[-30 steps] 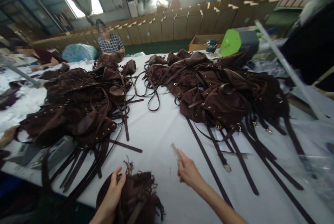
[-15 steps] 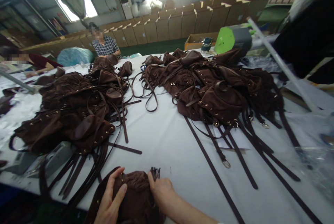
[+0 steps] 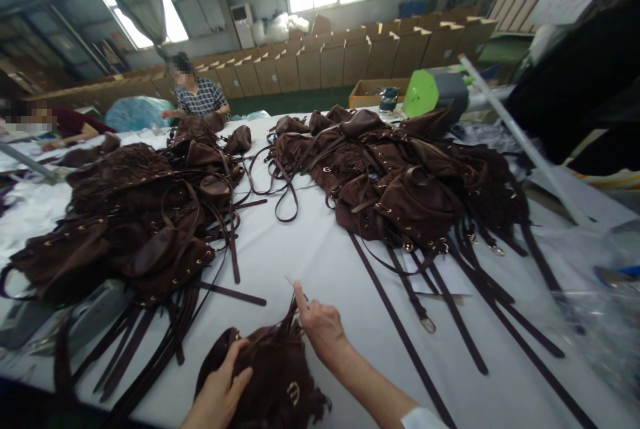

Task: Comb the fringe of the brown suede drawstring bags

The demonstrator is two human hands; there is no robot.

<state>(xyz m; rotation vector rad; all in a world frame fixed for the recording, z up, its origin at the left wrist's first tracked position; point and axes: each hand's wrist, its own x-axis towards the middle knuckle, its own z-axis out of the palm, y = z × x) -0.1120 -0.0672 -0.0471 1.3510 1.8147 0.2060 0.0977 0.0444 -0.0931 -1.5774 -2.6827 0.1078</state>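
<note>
A dark brown fringed suede bag [image 3: 267, 375] lies at the near edge of the white table [image 3: 320, 262]. My left hand [image 3: 223, 389] rests on its left side, fingers curved over the suede. My right hand [image 3: 320, 323] is at the bag's far fringe, fingers pinched together around a thin pale object I cannot make out. A metal ring shows on the bag's near side.
Two big heaps of brown fringed bags [image 3: 130, 215] [image 3: 405, 175] with long straps [image 3: 410, 342] trailing toward me cover the table. Two people sit at the far left. Cardboard boxes [image 3: 350, 59] line the back. A green and grey machine [image 3: 433, 92] stands at far right.
My right hand went down onto the bag, then lifted to its far fringe in a pinch. The bag slid slightly away from me; my left hand stayed on it.
</note>
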